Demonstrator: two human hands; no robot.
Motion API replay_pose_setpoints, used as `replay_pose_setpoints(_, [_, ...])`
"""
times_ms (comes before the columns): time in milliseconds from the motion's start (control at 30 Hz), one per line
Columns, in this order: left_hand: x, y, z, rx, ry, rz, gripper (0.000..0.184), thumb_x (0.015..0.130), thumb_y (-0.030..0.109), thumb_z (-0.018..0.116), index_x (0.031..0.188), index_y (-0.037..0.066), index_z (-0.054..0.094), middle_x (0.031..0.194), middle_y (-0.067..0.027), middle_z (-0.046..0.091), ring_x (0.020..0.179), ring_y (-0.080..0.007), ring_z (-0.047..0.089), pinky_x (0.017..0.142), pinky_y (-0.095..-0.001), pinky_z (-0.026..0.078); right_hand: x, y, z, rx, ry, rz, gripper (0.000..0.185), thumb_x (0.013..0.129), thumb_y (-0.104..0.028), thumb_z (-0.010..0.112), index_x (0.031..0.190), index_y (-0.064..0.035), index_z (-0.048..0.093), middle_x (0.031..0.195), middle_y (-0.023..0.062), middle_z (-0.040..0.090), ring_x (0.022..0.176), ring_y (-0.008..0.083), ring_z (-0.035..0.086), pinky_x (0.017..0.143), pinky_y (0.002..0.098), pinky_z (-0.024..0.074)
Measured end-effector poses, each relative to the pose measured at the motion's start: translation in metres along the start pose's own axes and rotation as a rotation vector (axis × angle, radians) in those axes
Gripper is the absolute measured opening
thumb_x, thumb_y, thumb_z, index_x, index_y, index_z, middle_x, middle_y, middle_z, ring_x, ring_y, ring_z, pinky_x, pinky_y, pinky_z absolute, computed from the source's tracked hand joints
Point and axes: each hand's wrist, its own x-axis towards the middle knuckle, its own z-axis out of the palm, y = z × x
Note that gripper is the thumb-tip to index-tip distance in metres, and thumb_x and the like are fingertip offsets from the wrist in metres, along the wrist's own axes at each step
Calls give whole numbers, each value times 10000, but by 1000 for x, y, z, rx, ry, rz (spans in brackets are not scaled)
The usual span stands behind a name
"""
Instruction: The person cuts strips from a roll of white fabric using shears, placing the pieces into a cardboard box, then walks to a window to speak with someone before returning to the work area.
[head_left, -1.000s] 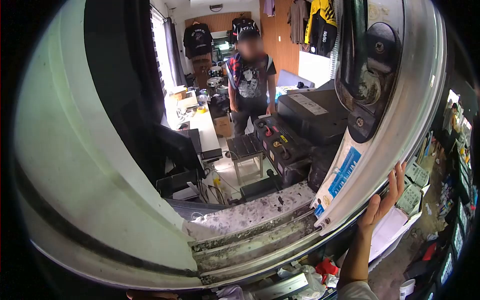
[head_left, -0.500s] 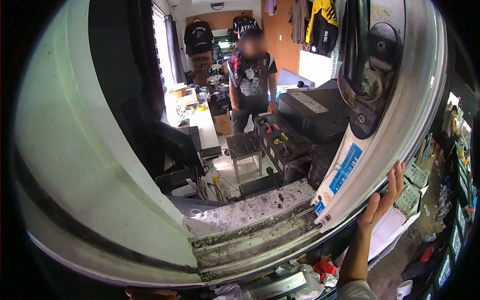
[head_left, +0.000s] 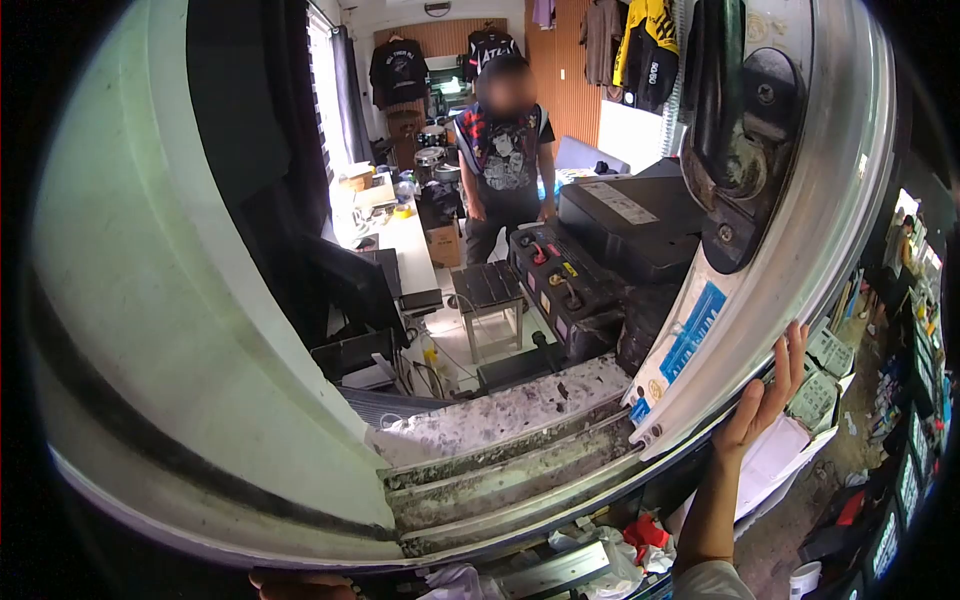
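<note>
My right hand (head_left: 765,395) lies against the outer edge of a white aluminium window frame (head_left: 800,270), fingers stretched and thumb apart, with nothing grasped. A blue label (head_left: 692,330) is stuck on this frame. Above it sits a worn black metal latch (head_left: 735,170). At the bottom edge of the view, a small part of my left hand (head_left: 300,584) shows below the white frame on the left; its fingers are mostly cut off. Between the two sides runs a dirty sill with sliding tracks (head_left: 510,480).
Inside the room a person (head_left: 505,160) stands behind a wooden stool (head_left: 488,290). Black cases (head_left: 630,215) stand at the right, a cluttered desk (head_left: 405,240) at the left. Outside, a white box of papers (head_left: 790,450) and plastic bags (head_left: 620,555) lie below the window.
The view has shifted very slightly. My right hand keeps its place on the frame edge, and the person inside stands almost as before.
</note>
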Motion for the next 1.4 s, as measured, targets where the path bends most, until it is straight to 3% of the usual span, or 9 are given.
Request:
replay_pose_setpoints(67, [-5, -4, -6, 17, -59, 145, 116, 888, 159, 611, 882, 44, 623, 854, -87, 621, 736, -229, 591, 662, -404, 491, 0, -1, 1, -1, 5, 0, 472, 983, -285, 399, 1341, 4, 505, 1445, 230, 419, 1396, 432, 311, 1146, 534, 211])
replay_pose_setpoints(333, [-6, -2, 0, 8, 10, 76, 104, 880, 145, 621, 863, 44, 612, 844, -92, 622, 729, -232, 590, 660, -406, 491, 0, -1, 1, -6, 17, -3, 460, 994, -263, 376, 1338, 11, 511, 1442, 231, 430, 1392, 424, 327, 1147, 528, 217])
replay_pose_setpoints(833, [-6, 0, 7, -7, 90, 28, 98, 863, 119, 639, 826, 42, 591, 825, -101, 622, 715, -237, 587, 656, -409, 492, 4, -6, 0, -61, 27, 29, 432, 999, -259, 395, 1320, -9, 538, 1495, 266, 328, 1391, 401, 325, 1139, 498, 237])
replay_pose_setpoints(967, [-4, 3, 12, -7, 143, -10, 101, 859, 112, 644, 816, 42, 585, 820, -104, 622, 712, -238, 586, 655, -410, 493, 4, 1, 3, 59, 56, 12, 465, 989, -273, 400, 1365, -17, 496, 1510, 276, 305, 1395, 417, 312, 1140, 507, 226])
replay_pose_setpoints(1033, [7, 9, 10, 32, 67, -71, 87, 872, 132, 627, 844, 51, 612, 767, -114, 616, 669, -260, 581, 652, -417, 498, 6, -2, 4, 56, 58, 21, 471, 997, -282, 388, 1364, -7, 494, 1508, 279, 304, 1397, 418, 306, 1141, 502, 225])
replay_pose_setpoints(1100, [-13, 18, 6, 203, 16, -198, 71, 822, 97, 632, 834, 93, 561, 889, -66, 598, 784, -243, 500, 730, -428, 392, 5, -1, 0, -10, 8, 8, 477, 1003, -298, 389, 1356, 3, 502, 1508, 278, 298, 1389, 417, 311, 1138, 495, 228])
replay_pose_setpoints(1233, [-4, 20, 8, 199, -56, -226, 45, 834, 52, 624, 850, 42, 583, 888, -108, 648, 754, -244, 523, 711, -406, 408, 1, 4, 1, 1, 20, 80, 463, 965, -309, 474, 1315, -18, 558, 1518, 260, 292, 1367, 389, 316, 1126, 475, 220])
replay_pose_setpoints(1367, [-4, 2, 18, 95, 14, -50, 76, 808, -42, 635, 882, -31, 626, 922, -163, 687, 741, -260, 563, 647, -366, 417, -1, 7, 3, 10, 66, 67, 473, 859, -218, 606, 1309, -75, 584, 1529, 222, 315, 1342, 368, 343, 1108, 479, 219])
replay_pose_setpoints(1400, [-1, 2, 23, 148, 52, -20, 77, 775, -41, 618, 850, -29, 632, 878, -164, 688, 671, -253, 543, 632, -361, 400, -2, 6, 5, 10, 69, 79, 472, 855, -218, 612, 1309, -88, 587, 1526, 222, 322, 1344, 374, 343, 1102, 484, 222])
